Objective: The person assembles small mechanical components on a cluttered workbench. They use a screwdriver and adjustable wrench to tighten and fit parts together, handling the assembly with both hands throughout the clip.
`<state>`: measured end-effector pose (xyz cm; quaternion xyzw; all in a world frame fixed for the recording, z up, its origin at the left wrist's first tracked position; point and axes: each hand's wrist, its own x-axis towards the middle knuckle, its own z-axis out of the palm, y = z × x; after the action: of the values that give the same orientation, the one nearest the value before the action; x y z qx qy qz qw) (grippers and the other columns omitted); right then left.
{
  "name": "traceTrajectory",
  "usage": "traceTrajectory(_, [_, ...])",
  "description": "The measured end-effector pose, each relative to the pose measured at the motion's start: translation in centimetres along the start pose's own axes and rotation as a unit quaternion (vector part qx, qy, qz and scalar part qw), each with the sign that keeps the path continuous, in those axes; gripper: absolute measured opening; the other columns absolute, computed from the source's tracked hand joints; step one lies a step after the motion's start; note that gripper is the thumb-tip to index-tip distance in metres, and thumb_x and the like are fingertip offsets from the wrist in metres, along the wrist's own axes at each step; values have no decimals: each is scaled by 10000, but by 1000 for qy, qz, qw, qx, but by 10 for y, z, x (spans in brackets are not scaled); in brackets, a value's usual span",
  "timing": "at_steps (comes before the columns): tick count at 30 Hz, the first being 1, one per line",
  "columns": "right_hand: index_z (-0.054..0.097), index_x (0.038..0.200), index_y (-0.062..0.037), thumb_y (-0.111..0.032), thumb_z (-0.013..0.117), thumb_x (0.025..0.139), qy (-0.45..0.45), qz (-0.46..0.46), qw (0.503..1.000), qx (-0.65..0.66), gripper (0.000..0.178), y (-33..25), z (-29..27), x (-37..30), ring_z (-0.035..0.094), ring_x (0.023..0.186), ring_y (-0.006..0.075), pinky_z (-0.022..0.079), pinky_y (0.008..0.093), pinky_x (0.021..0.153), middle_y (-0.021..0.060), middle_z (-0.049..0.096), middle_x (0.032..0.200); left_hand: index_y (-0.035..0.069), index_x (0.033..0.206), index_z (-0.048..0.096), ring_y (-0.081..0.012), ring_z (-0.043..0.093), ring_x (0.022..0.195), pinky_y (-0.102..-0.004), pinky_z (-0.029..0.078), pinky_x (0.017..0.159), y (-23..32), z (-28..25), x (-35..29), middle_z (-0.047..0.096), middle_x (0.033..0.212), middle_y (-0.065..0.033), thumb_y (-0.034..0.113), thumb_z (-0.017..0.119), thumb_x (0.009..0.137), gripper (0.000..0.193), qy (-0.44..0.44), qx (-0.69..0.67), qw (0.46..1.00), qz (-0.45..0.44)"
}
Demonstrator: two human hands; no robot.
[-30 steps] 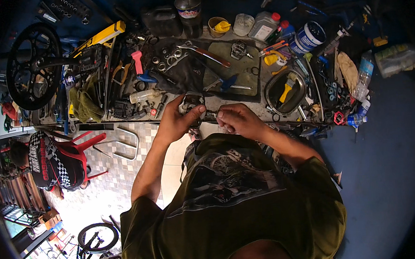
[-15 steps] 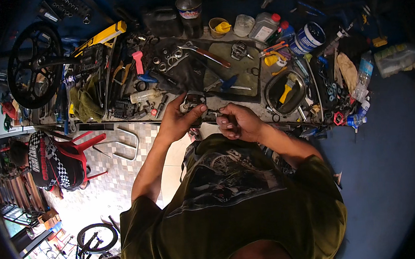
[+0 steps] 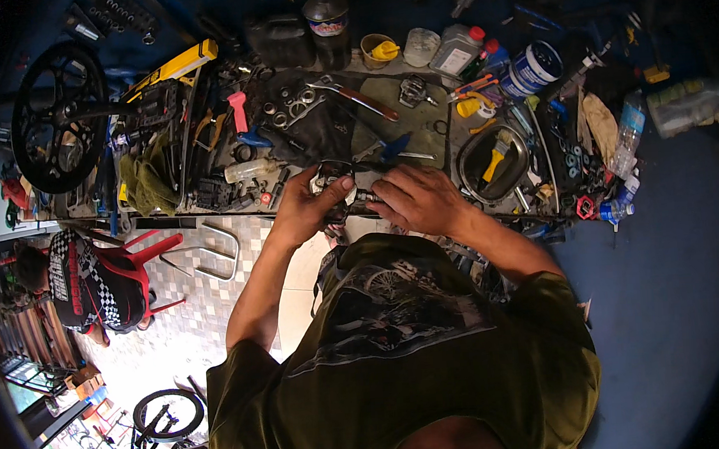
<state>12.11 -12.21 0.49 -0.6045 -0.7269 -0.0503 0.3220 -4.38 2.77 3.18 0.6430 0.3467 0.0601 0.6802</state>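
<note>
My left hand [image 3: 305, 210] grips a small dark metal bicycle part [image 3: 333, 177] at the front edge of the workbench [image 3: 210, 209], thumb pressed on its pale face. My right hand [image 3: 420, 198] closes over a thin dark tool or rod [image 3: 366, 196] that meets the part from the right. The two hands sit close together, almost touching. What lies under my right palm is hidden.
The bench holds a wrench [image 3: 356, 97], a pink-handled tool [image 3: 239, 112], a yellow level [image 3: 173, 67], a metal bowl with a yellow brush [image 3: 494, 160], bottles and tins [image 3: 531, 70] and a black chainring [image 3: 60, 115]. A red chair with a checkered bag [image 3: 99, 277] stands at the left.
My right hand has slid left and closed in toward the left hand. The left hand stays on the part with little movement.
</note>
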Motion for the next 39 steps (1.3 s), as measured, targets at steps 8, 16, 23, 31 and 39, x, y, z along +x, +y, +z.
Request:
traceTrajectory(8, [541,771,-62,-280,521,981,-95,390,708,581,303,-9,12,-8,511,557,117,379,268,469,30,481,667,-64,1101,598,-90,584,829,-236,484,713,-14,-3,5,670,950,-71,228,737,864,401,-12,14,994,105])
traceTrajectory(16, [473,770,-97,-312,449,1018,-113,501,488,706,329,-5,17,-14,453,519,107,346,254,462,-24,407,645,-84,1144,570,-90,588,835,-240,488,720,-20,-3,7,676,968,-86,264,745,855,486,8,49,987,155])
traceTrajectory(23, [590,858,-34,-225,653,879,-28,74,995,59,202,-5,3,-4,572,692,274,466,359,561,93,518,760,-53,1241,487,-85,574,674,-226,476,572,6,1,4,650,882,-69,320,729,863,584,22,37,997,-62])
traceTrajectory(31, [610,885,-27,-303,562,961,-9,216,922,322,290,1,12,-7,535,643,159,423,285,543,55,538,764,11,1249,469,-90,572,847,-226,485,714,-15,3,7,614,967,-38,232,710,881,493,-42,-99,990,92])
traceTrajectory(39, [516,814,-93,-472,437,1001,-26,481,659,578,430,-12,11,-5,377,570,62,311,229,512,-27,444,683,53,1233,489,-210,636,937,-305,514,782,-11,11,0,650,1030,-128,159,749,831,491,49,171,930,321])
